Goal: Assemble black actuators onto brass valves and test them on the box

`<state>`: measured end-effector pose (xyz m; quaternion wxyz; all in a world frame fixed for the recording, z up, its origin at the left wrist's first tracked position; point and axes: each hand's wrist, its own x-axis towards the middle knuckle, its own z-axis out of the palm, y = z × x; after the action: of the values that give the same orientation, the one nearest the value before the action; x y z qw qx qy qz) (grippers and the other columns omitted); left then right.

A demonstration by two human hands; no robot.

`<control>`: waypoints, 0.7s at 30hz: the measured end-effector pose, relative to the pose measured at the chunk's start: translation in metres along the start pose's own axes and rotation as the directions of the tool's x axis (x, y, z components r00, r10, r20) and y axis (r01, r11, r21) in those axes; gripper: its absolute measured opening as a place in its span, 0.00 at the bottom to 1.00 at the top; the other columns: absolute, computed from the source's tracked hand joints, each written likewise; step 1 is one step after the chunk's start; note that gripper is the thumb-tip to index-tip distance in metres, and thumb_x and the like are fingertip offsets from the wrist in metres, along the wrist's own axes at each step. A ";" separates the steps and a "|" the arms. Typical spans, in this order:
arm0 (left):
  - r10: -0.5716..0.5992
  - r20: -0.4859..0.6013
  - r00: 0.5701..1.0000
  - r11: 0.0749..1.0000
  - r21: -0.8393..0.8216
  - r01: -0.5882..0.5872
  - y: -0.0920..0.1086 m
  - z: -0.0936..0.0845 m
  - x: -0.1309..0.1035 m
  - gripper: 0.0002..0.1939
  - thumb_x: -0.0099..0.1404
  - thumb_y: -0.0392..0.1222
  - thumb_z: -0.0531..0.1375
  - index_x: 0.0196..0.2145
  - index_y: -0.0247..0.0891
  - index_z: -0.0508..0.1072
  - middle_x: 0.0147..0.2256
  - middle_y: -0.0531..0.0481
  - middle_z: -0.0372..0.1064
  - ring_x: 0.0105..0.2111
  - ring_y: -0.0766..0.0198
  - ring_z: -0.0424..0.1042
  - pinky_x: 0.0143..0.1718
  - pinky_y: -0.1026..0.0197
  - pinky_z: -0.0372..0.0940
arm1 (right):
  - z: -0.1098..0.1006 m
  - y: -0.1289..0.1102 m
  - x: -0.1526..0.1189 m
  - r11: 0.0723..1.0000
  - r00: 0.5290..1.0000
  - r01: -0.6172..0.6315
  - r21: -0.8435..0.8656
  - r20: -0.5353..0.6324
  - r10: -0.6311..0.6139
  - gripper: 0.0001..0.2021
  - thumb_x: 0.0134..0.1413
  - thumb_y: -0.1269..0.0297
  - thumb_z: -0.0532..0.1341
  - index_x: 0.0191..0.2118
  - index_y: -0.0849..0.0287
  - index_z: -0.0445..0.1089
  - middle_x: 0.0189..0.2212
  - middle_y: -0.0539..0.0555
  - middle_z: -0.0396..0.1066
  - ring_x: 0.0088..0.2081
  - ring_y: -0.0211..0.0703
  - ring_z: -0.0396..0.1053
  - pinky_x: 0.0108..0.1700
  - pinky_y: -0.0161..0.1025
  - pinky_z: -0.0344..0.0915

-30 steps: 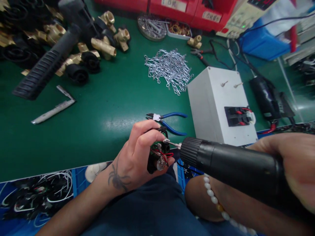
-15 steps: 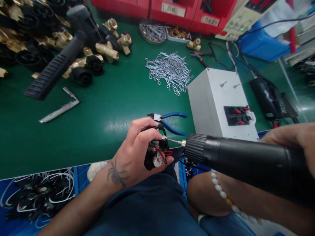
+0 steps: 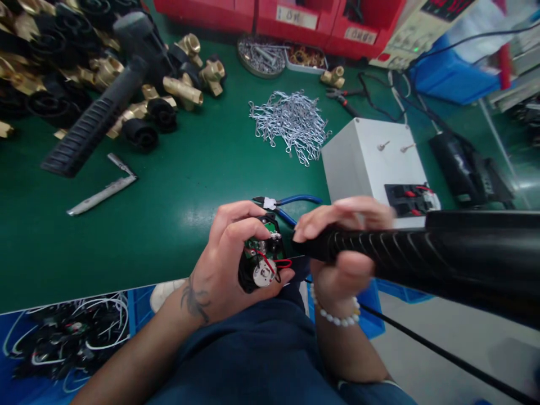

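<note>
My left hand [image 3: 230, 253] is closed around a small black housing. In its open side show a green circuit board [image 3: 270, 228], a round silver motor [image 3: 264, 273] and red wires. To the right, my right hand [image 3: 341, 242], partly blurred, has its fingers above and thumb below the narrow ribbed end of a black electric screwdriver [image 3: 447, 253]. I cannot see the screwdriver's bit. Just beyond my left hand, blue-handled pliers [image 3: 297, 199] lie on the green bench, one handle partly hidden by my right hand.
A grey metal box [image 3: 363, 157] stands at the right. Behind the pliers is a heap of wire clips [image 3: 291, 124]. A black mallet [image 3: 101, 95] leans over brass fittings [image 3: 185, 93] at the left, near a folding knife [image 3: 103, 194]. Red bins [image 3: 295, 25] line the back.
The screwdriver's bit was at the housing and is now out of sight. My right hand has come left, towards the housing, along the tool. The left hand has shifted slightly left with the housing.
</note>
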<state>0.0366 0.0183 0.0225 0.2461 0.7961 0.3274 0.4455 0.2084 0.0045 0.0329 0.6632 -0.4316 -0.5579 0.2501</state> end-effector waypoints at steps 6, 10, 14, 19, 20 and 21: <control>-0.022 -0.055 0.998 1.000 -0.005 0.022 0.001 0.003 0.000 0.25 0.57 0.43 0.71 0.47 0.42 0.63 0.47 0.44 0.69 0.47 0.54 0.73 0.48 0.48 0.74 | 0.019 0.006 0.012 0.966 0.968 0.194 0.169 -0.194 -0.160 0.05 0.62 0.66 0.63 0.36 0.52 0.66 0.18 0.41 0.56 0.13 0.32 0.54 0.16 0.32 0.58; -0.036 -0.069 0.997 0.999 -0.015 0.035 0.002 0.005 -0.001 0.25 0.58 0.45 0.71 0.48 0.44 0.64 0.48 0.45 0.69 0.48 0.55 0.73 0.47 0.48 0.74 | 0.016 -0.034 0.031 0.980 0.996 0.086 0.180 0.008 -0.088 0.12 0.63 0.52 0.65 0.35 0.49 0.64 0.18 0.42 0.56 0.15 0.36 0.56 0.20 0.38 0.62; -0.035 -0.082 0.996 0.999 -0.022 0.033 0.002 0.006 -0.001 0.24 0.59 0.46 0.71 0.48 0.43 0.64 0.47 0.45 0.69 0.47 0.55 0.72 0.47 0.48 0.74 | 0.029 -0.059 0.028 0.991 0.998 -0.066 0.114 0.002 0.066 0.15 0.58 0.50 0.70 0.38 0.48 0.65 0.21 0.42 0.56 0.19 0.36 0.58 0.25 0.39 0.66; -0.038 -0.088 0.995 0.999 -0.040 0.034 0.002 0.006 0.000 0.25 0.58 0.44 0.71 0.47 0.41 0.64 0.47 0.43 0.69 0.47 0.55 0.72 0.47 0.49 0.74 | 0.040 -0.049 0.023 0.987 1.000 0.019 0.158 -0.020 -0.016 0.13 0.61 0.49 0.68 0.40 0.47 0.65 0.20 0.41 0.55 0.17 0.34 0.55 0.22 0.37 0.64; -0.039 -0.088 0.995 0.999 -0.040 0.036 0.002 0.005 0.000 0.25 0.58 0.44 0.71 0.47 0.41 0.64 0.47 0.43 0.69 0.47 0.54 0.73 0.47 0.49 0.74 | 0.040 -0.045 0.023 0.981 0.999 0.039 0.191 -0.029 -0.034 0.12 0.63 0.49 0.66 0.40 0.47 0.65 0.20 0.41 0.55 0.17 0.34 0.56 0.22 0.37 0.64; -0.040 -0.088 0.995 0.999 -0.039 0.037 0.002 0.005 0.000 0.24 0.59 0.44 0.71 0.47 0.41 0.64 0.46 0.43 0.69 0.47 0.54 0.73 0.46 0.48 0.74 | 0.040 -0.042 0.022 0.974 0.998 0.057 0.219 -0.047 -0.048 0.11 0.65 0.48 0.64 0.40 0.47 0.65 0.20 0.41 0.55 0.17 0.34 0.56 0.22 0.37 0.64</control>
<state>0.0415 0.0162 0.0210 0.2546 0.7645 0.3449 0.4815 0.1692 0.0132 0.0804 0.7247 -0.3455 -0.5243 0.2838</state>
